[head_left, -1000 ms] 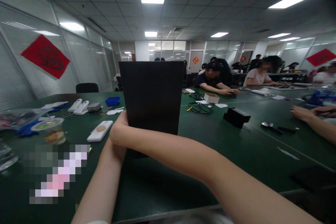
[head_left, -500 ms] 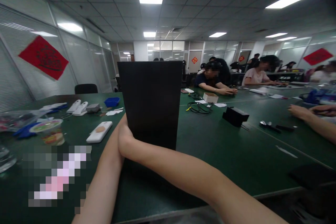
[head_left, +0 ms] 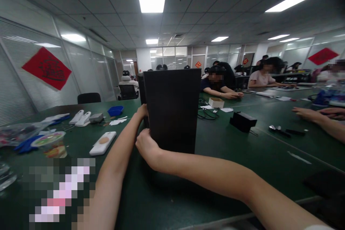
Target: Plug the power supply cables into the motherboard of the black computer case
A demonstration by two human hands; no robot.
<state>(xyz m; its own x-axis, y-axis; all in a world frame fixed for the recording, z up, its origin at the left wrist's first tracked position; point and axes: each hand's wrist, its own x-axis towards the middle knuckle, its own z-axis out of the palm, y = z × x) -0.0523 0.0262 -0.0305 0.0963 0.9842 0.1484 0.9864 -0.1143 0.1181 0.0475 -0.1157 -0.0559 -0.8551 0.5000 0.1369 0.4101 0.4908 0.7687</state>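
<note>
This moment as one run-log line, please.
left hand: at left side of black box, hold partly hidden; right hand: same side, lower; black box: upright on green table; white device: left of both hands

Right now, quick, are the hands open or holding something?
Left hand: at the left side of the black box; fingers hidden, open or closed can't be told.
Right hand: curled at the box's lower left edge; its grip can't be told.

The tall black box [head_left: 172,111] looks smooth and matt. The green tabletop [head_left: 215,140] is smooth with a dull sheen; the blue tray [head_left: 115,111] looks like plastic.
</note>
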